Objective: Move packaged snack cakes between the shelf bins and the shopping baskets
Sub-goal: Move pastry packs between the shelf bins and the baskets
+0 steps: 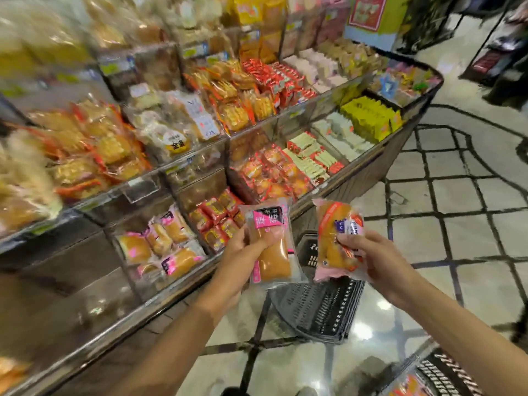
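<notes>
- We see the left hand [243,250], at lower centre of the frame, curled round a clear-wrapped golden snack cake with a pink label [271,244], thumb across its front; the pack stands nearly upright, long axis running top to bottom.
- The right hand [374,261], just to its right, pinches a second glossy snack cake in an orange and pink wrapper [337,241] at its right edge, also upright, tilted slightly left.
- Directly below and between both packs sits the black perforated plastic shopping basket [323,312] on the shiny tiled floor [457,224]; we judge either hand could drop straight down.
- Left of the left hand lies the clear acrylic shelf bin of matching pink-labelled cakes [160,247], nearer that hand.
- A second basket's corner [445,372] shows at lower right.
</notes>
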